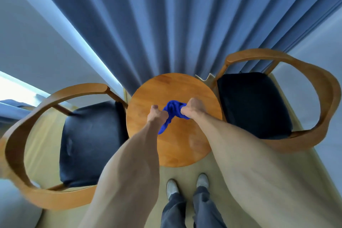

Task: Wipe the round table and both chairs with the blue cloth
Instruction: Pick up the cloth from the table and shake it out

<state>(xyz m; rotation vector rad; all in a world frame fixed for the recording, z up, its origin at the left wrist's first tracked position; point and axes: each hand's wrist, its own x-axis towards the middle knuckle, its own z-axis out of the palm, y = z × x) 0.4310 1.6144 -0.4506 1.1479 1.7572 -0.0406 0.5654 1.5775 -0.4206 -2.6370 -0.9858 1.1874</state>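
Over the round table (pixel 174 146), left hand (pixel 157 114) and right hand (pixel 192 108) grip bunched blue cloth (pixel 173 110), fingers curled round it

— Where do your hands sit?
— Over the round table (pixel 185 146), your left hand (pixel 157 114) and right hand (pixel 192 109) either side of the cloth (pixel 173 111).
— The chairs?
— One chair (pixel 88 142) left of your left hand, the other chair (pixel 255 105) right of your right; curtain (pixel 175 24) beyond both.

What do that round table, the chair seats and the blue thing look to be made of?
Round table: wood, probably varnished; grain lines and a soft sheen show. Chair seats: dark, smooth padding, perhaps leather or vinyl; faint creases. Blue cloth: soft fabric, bunched in folds, matte.
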